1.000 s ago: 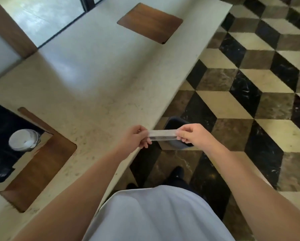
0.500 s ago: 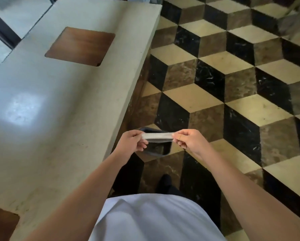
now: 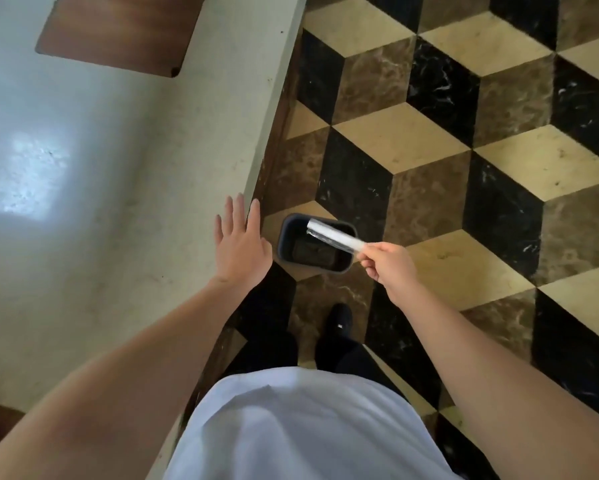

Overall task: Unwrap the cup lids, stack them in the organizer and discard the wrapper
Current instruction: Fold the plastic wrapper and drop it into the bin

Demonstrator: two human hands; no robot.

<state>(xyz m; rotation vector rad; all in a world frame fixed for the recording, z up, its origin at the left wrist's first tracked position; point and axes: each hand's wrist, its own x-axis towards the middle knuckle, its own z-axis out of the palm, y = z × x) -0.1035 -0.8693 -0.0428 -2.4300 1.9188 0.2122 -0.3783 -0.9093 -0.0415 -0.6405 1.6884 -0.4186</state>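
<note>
Right hand (image 3: 390,266) pinching one end of the folded clear wrapper (image 3: 334,238) — strip reaching up-left from the fingertips, out over the open dark bin (image 3: 281,237) on the floor. Left hand (image 3: 241,245) released, fingers spread, at the counter (image 3: 118,188) edge — apart from the wrapper.

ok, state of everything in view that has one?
wrapper: folded into a flat strip, held out over the bin
bin: on the floor, open-topped, dark contents at the bottom
right hand: pinching one end of the wrapper
left hand: fingers spread, over the counter edge
</note>
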